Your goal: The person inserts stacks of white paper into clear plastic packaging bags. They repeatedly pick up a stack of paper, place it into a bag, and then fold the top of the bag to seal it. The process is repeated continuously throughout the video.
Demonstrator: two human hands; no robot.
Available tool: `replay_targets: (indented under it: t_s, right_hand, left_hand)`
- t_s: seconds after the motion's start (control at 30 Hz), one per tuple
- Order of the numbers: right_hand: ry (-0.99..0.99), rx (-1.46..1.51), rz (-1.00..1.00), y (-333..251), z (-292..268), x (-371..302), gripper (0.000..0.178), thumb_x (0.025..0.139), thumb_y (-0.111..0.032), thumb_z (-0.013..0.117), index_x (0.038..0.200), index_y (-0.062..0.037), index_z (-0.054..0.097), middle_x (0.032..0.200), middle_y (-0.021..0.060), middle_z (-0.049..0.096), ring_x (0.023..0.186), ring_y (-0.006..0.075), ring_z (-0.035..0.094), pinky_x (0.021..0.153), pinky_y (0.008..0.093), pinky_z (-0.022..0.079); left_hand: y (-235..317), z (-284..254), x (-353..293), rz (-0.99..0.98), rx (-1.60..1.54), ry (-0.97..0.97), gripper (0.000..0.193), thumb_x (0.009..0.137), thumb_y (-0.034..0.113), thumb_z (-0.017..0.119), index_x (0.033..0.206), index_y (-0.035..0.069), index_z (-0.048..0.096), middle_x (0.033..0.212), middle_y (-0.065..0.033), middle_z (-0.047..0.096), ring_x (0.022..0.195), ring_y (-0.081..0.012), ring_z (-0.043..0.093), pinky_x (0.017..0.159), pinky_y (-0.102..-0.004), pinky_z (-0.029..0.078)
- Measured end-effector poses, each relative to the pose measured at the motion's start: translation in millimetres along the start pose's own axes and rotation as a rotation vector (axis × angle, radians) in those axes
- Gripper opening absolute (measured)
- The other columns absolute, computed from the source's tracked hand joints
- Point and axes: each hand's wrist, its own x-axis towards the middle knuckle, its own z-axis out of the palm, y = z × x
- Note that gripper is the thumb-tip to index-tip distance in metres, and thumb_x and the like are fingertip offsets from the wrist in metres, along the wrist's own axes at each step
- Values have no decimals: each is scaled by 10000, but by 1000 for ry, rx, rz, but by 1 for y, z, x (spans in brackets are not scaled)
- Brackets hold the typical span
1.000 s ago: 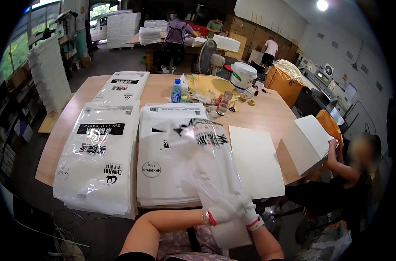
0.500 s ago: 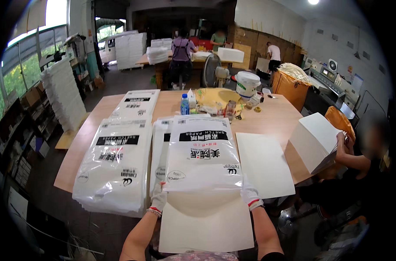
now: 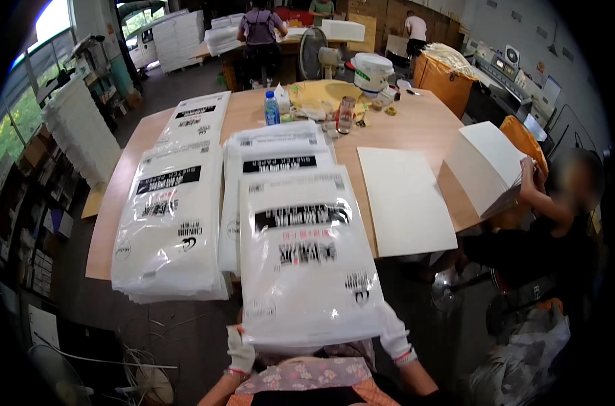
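White plastic, printed in black, now fills the centre: the packed paper bag [image 3: 306,254] has been drawn off the table [image 3: 415,122] toward six o'clock and hangs over its near edge above the person's lap, where half a second ago it lay further up. The left hand [image 3: 240,350] and right hand [image 3: 395,335], gloved, grip its lower corners from beneath; their fingers are hidden. At nine o'clock the tall bag stack [image 3: 169,216] is unmoved.

Held pack [image 3: 304,257] sits nearest, over the table [image 3: 422,122] front edge, left hand [image 3: 240,352] and right hand [image 3: 395,335] under its near corners. Stack [image 3: 277,159] right behind it. Second stack [image 3: 169,216] to its left. Sheet [image 3: 402,199] to its right. Bottle [image 3: 271,108] and bucket [image 3: 373,71] at far end.
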Motion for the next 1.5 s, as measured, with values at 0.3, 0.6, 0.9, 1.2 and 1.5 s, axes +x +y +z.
replay_targets:
  t_s: [0.3,0.6,0.9,1.2,1.5]
  right_hand:
    - [88,589,433,119,50,62,346,907,-264,562,1156,-24,564,944,56,639,881,145,603,750,310,497]
    - [-385,844,266,-140,163,192,421,911,-307,550,1232,-35,531,1112,45,604,982,111,555,845,261,452]
    - [-724,579,226,-188,321,208,343,928,-359,513,976,-22,556,801,71,601,638,128,577,631,273,487]
    - [247,25,-96,4,109,182,201,848,-127,637,1030,-44,619,861,120,642,729,214,634,658,315,517]
    - [-69,-788,-90,199,-47,210,620,691,-210,694,1258,-119,462,1187,175,528,1091,355,501,916,415,422]
  left_hand:
    - [104,9,88,585,-329,95,126,690,-81,447,721,38,470,696,-88,474,613,-227,478,550,-295,391]
    - [88,-158,164,685,-11,909,242,941,260,406,935,43,513,873,-55,501,761,-181,486,666,-317,445]
    - [-114,-299,283,-709,260,842,351,822,87,547,1167,23,539,1083,-131,592,1136,-329,497,919,-380,437]
    - [76,46,220,685,589,-255,479,828,280,606,1262,110,499,1393,-132,398,1279,-328,380,1077,-480,256]
    - [105,154,211,766,376,-219,371,785,220,620,1107,43,570,1170,-177,545,1086,-363,509,949,-497,380]
